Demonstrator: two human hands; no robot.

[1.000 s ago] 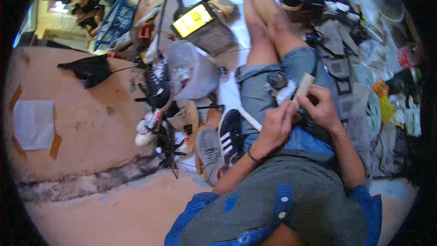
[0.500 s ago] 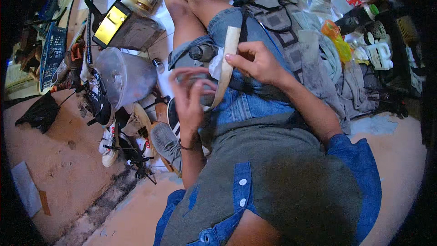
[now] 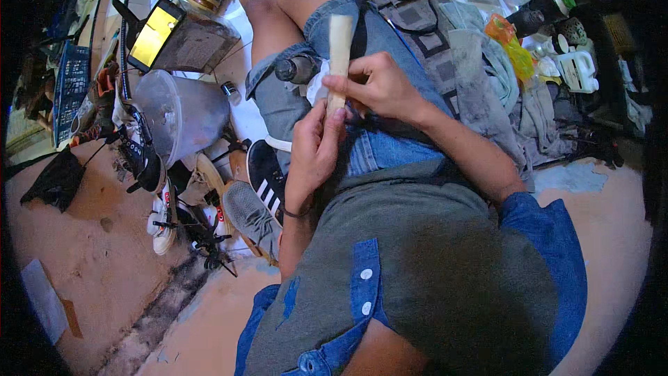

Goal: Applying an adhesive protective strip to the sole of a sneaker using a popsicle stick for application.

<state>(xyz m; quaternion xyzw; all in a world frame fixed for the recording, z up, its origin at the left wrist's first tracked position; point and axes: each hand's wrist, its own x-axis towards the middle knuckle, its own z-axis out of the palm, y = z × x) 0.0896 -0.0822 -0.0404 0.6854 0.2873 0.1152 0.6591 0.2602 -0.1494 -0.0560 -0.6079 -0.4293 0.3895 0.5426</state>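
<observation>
Left hand (image 3: 314,145): thumb and fingers pinched closed on the lower part of a pale strip (image 3: 340,42). Right hand (image 3: 388,90): thumb and bent forefinger closed on the same strip, a little higher. The strip is over the lap, between the hands, its upper end free and pointing away from the body.

Stage, by my reading: mid-handling. Done so far – strip picked up and under both hands' control. Left open – it is not set down, and its free end is joined to nothing in sight. No finished piece can be singled out.

Just beyond the fingers: a white wad (image 3: 316,89) and a dark rounded object (image 3: 298,69) over the denim shorts (image 3: 277,101). By the left wrist, a curved white band (image 3: 280,145), then a black striped shoe (image 3: 266,179) alongside a grey shoe (image 3: 249,216). Farther left, a clear plastic tub (image 3: 182,108) and a phone (image 3: 156,36) with a yellow screen. To the right, grey cloth (image 3: 476,73) and a white jug (image 3: 577,72).

Hard to make out: the strip's lower end, behind the left fingers; the right hand's other fingertips, tucked under; what the wad is – partly covered. Feet cut off at the top edge; outer clutter lost in the dark rim.
</observation>
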